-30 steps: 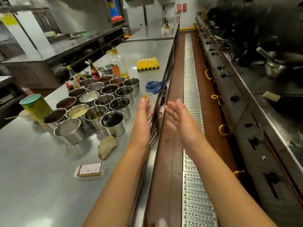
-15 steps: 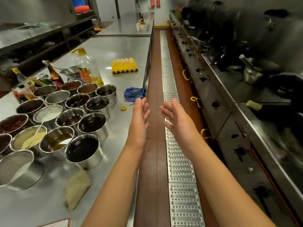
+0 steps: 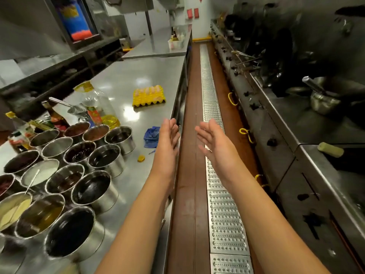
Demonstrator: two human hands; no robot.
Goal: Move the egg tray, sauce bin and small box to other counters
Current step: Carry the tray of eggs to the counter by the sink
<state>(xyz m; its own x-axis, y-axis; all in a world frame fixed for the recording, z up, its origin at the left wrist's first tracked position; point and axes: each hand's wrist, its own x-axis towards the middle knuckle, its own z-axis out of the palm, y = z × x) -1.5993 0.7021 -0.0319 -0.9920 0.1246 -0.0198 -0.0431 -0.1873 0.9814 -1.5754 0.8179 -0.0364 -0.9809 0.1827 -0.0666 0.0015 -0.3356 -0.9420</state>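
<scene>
Both my hands out front, holding nothing.
L hand (image 3: 167, 138) & R hand (image 3: 214, 141): fingers straight, palms facing each other over the aisle. Egg tray (image 3: 148, 95) sits further up the steel counter (image 3: 126, 76), well apart from both.

My two forearms are bare from the near edge of view all the way to the wrists, with no sleeve showing on either. My left hand (image 3: 167, 138) and my right hand (image 3: 214, 143) are bare too, ungloved. My fingers (image 3: 204, 133) are slim with short nails; finer detail is blurred.
</scene>
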